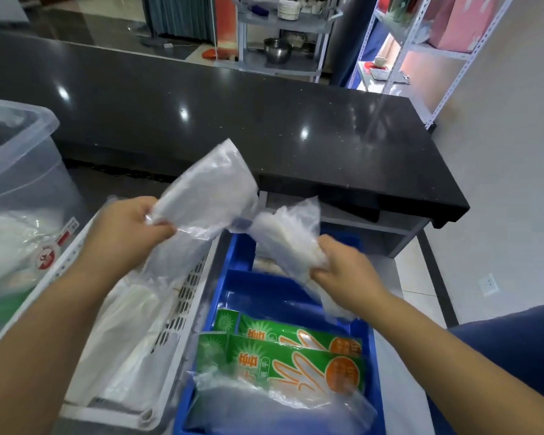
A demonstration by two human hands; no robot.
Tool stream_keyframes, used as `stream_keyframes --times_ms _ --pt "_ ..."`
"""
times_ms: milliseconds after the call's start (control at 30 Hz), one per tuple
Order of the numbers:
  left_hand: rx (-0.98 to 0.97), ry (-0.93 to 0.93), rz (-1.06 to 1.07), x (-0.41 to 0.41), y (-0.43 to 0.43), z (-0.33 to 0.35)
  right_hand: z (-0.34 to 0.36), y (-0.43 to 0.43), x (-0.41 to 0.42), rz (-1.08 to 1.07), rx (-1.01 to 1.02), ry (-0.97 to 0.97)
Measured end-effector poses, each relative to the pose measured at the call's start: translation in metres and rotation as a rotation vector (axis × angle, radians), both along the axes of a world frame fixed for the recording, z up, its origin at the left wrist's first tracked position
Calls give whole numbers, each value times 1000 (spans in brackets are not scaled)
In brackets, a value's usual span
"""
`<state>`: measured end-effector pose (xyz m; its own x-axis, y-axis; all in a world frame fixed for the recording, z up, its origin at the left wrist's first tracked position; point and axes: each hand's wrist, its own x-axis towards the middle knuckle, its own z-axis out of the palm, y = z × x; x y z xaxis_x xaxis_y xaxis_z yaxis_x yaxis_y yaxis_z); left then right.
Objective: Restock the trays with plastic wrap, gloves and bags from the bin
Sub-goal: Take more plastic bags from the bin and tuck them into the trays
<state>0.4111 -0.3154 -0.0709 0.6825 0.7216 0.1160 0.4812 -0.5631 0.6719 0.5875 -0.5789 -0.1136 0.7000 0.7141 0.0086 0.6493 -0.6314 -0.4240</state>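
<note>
My left hand grips a clear pack of plastic bags, held up above the gap between the two trays. My right hand is closed on a second clear pack over the far end of the blue tray. In the blue tray lie two green glove packs and more clear packs at the near end. To its left stands a white perforated tray with clear bags in it. The transparent bin stands at far left.
A black counter runs across behind the trays, with its right end near a wall. A metal shelf rack stands at the back right, and a cart with bowls sits behind the counter.
</note>
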Motion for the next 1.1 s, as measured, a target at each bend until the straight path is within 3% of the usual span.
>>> stream_keyframes --times_ms 200,367,433,600,733,900,1100 --pt "-209 -169 121 -19 5 3 -34 23 -15 309 -364 42" --pt "-262 -211 134 -24 -2 7 -40 34 -7 468 -569 392" --pt "-260 -213 123 -24 -4 9 -40 36 -5 472 -609 434" --pt "-259 -211 121 -23 -6 10 -37 33 -7 446 -449 117" --pt "-250 -195 123 -23 -5 8 -26 19 9 334 -261 6" --pt "-248 -184 88 -14 -12 7 -47 9 -8 508 -266 -9" --pt "-208 -158 25 -5 -24 8 -61 13 -5 582 -257 -230"
